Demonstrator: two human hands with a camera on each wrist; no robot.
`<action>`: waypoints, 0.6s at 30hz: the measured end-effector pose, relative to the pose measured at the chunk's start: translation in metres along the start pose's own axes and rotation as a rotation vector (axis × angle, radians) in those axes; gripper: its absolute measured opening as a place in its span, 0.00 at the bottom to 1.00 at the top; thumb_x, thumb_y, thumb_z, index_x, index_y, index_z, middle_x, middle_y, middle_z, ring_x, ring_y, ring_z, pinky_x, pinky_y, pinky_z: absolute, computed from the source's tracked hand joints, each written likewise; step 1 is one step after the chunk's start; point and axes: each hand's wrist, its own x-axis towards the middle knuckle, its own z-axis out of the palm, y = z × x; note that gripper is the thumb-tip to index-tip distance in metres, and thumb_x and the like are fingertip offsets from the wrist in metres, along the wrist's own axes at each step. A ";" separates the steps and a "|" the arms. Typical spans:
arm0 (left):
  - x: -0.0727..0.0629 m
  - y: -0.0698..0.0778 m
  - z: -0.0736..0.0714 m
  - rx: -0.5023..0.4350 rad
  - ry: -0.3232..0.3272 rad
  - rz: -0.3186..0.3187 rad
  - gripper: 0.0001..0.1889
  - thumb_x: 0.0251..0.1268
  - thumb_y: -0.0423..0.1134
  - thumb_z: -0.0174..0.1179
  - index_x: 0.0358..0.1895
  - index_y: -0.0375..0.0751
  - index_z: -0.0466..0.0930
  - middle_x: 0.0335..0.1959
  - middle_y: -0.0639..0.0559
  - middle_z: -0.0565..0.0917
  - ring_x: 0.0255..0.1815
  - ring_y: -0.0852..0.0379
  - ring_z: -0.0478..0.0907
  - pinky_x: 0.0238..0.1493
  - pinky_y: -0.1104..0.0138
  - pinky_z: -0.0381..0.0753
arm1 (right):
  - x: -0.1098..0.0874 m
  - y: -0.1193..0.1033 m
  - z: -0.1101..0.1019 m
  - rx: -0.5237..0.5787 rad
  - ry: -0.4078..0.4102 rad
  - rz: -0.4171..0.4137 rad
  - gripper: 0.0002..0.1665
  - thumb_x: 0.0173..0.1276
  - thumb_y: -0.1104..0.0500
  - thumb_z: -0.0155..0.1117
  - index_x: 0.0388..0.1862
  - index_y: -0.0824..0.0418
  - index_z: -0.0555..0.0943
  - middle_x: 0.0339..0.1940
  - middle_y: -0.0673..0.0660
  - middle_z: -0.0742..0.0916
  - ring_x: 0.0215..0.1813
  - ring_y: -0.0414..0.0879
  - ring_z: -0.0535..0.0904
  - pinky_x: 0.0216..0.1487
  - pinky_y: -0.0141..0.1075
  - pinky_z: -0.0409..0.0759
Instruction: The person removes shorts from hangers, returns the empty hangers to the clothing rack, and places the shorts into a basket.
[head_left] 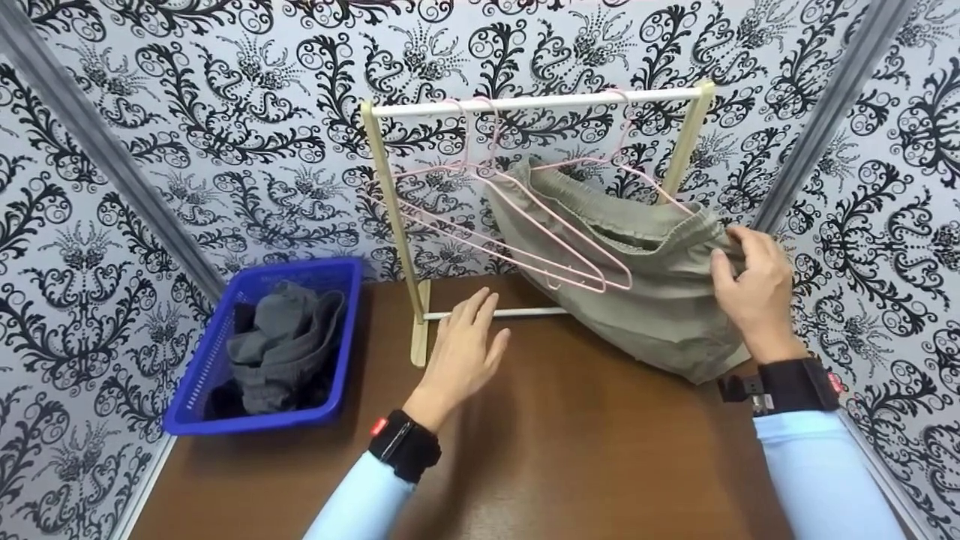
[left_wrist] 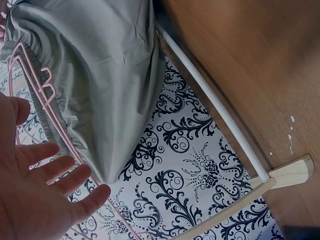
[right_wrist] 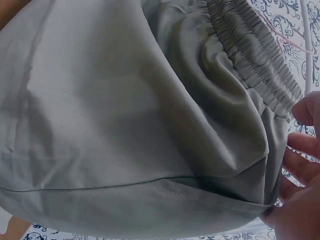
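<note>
Grey-green shorts point(head_left: 637, 300) with a gathered elastic waistband point(right_wrist: 250, 55) hang on a pink hanger point(head_left: 577, 160) at the rack's right half. At their right side is my right hand point(head_left: 757, 281), its thumb apart from the fingers, its fingertips touching the fabric edge. In the right wrist view, the fingers point(right_wrist: 300, 165) lie beside that edge. My left hand point(head_left: 461, 349) is raised over the table with fingers spread, holding nothing. Two more pink hangers point(head_left: 525, 259) hang in front of the shorts, near the left hand's palm in the left wrist view.
A small rack with a white top bar point(head_left: 540, 101) and wooden posts point(head_left: 394, 202) stands on the brown table point(head_left: 570, 450). Left of it, a blue basket point(head_left: 349, 352) holds dark grey clothes point(head_left: 285, 337). Patterned walls point(head_left: 247, 150) close in the back and sides.
</note>
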 end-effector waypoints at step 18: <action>-0.002 0.002 0.001 0.029 0.051 0.036 0.28 0.76 0.45 0.57 0.72 0.33 0.71 0.73 0.38 0.72 0.71 0.39 0.71 0.65 0.43 0.72 | 0.009 -0.006 0.004 -0.022 -0.064 0.090 0.15 0.75 0.66 0.61 0.54 0.76 0.81 0.51 0.76 0.84 0.51 0.71 0.80 0.57 0.60 0.76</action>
